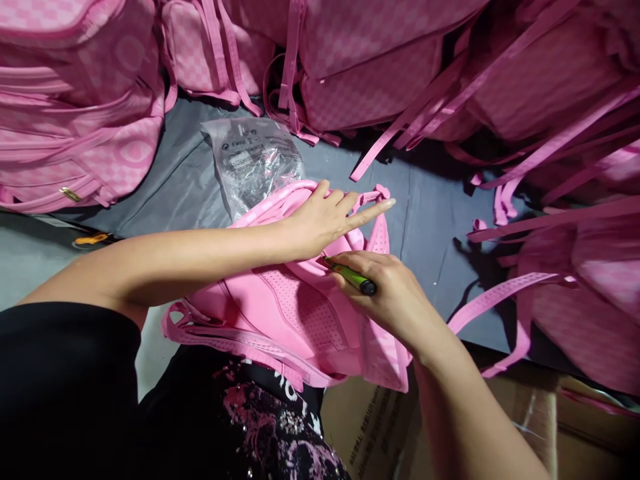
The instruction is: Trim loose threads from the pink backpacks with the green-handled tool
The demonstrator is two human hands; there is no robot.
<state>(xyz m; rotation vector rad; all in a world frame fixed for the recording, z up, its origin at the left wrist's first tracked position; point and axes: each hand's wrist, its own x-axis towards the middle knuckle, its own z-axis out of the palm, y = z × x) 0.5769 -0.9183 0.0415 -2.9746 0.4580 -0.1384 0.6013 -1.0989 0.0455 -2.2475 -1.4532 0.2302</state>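
Currently I'm gripping a green pen-like tool (352, 276) in my right hand (387, 288), its length slanting leftward into the pink bag (311, 308) overhanging the surface (425, 230), my left hand (323, 219) lying just beyond its tip, fingertip grip hidden.

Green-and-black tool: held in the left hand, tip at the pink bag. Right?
Wrong hand. The head view shows the green-and-black tool in the right hand, not the left hand. Its tip is at the pink bag, as you said.
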